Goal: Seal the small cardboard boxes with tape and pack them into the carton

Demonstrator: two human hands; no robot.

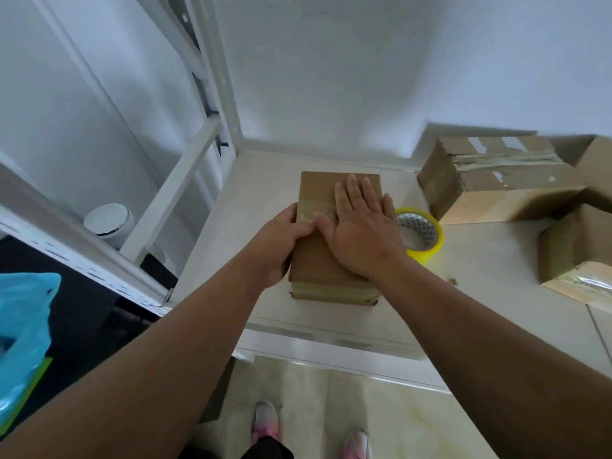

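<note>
White table (480, 260) against a white wall, metal rack (185, 180) far left. Left hand (281, 246) grips the small cardboard box (318, 190) by its left edge, thumb on the tape strip. Box is mid-table, long axis near-to-far. Right hand (361, 233) is spread flat on top. Tape roll (427, 240) sits just right of the box. Carton (594, 160) is far right, so the right hand is nearer.

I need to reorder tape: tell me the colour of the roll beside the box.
The tape roll is yellow, seen best in the head view.
</note>
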